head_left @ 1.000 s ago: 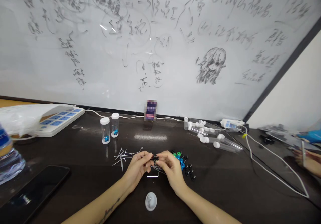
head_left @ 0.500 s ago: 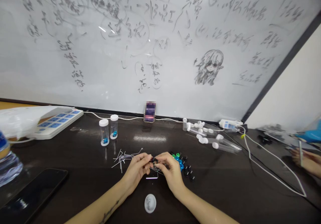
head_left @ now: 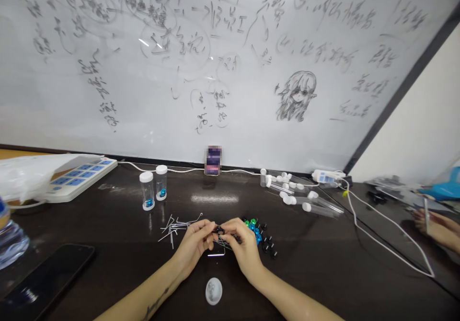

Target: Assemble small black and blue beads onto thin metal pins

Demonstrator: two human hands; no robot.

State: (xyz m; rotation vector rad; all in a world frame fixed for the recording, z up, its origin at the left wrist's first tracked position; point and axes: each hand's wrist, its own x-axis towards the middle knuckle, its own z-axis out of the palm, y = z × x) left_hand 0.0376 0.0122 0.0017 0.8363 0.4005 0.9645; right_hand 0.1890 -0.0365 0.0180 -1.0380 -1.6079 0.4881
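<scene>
At the middle of the dark table my left hand (head_left: 194,242) and my right hand (head_left: 246,246) meet, fingertips pinched on a small black part (head_left: 219,230). Fingers cover most of it, so its exact kind is unclear. Under and between the hands lie thin metal L-shaped keys, one loose key (head_left: 216,254) showing in front. More bent metal keys (head_left: 176,226) are piled left of my left hand. Beside my right hand sits a cluster of black, green and blue screws (head_left: 257,235) with wide heads. A small round translucent dish (head_left: 213,291) lies between my forearms.
Two capped clear vials (head_left: 147,192) holding blue pieces stand at the back left. Empty tubes (head_left: 323,208) and white caps lie at the back right. A power strip (head_left: 82,177), a black phone (head_left: 50,278), a bottle (head_left: 10,239), cables and another person's hand (head_left: 436,227) surround this.
The whole view has shifted slightly, with things appearing a little further left. Both hands keep their pinch on the black part, with small finger movements.
</scene>
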